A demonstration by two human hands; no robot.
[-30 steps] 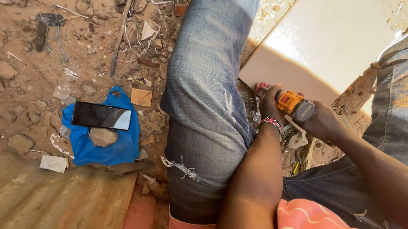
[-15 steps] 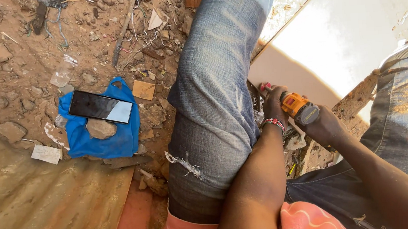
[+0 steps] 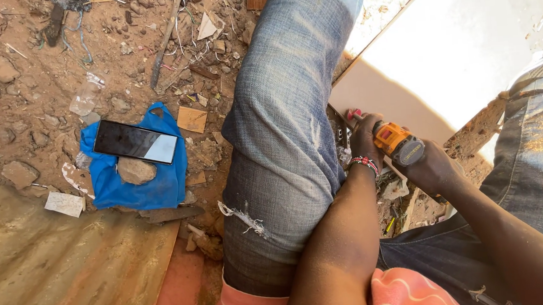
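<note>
Between my jeans-clad legs, my right hand (image 3: 435, 170) grips the back of an orange and black power tool (image 3: 398, 143). My left hand (image 3: 365, 141), with a red beaded bracelet on the wrist, is closed around the tool's front end, low beside my left knee. The tool's tip is hidden behind that hand and sits at the edge of a pale flat tile (image 3: 444, 64) lying on the ground. What the tip touches I cannot tell.
A dark phone (image 3: 134, 141) and a stone (image 3: 136, 171) lie on a blue plastic bag (image 3: 127, 188) on the rubble-strewn dirt to the left. A rusty corrugated metal sheet (image 3: 57, 276) fills the lower left. Sticks, wires and scraps litter the top.
The view has drifted a little, so the phone and bag sit slightly higher and further right. Both hands stay on the tool in the same place.
</note>
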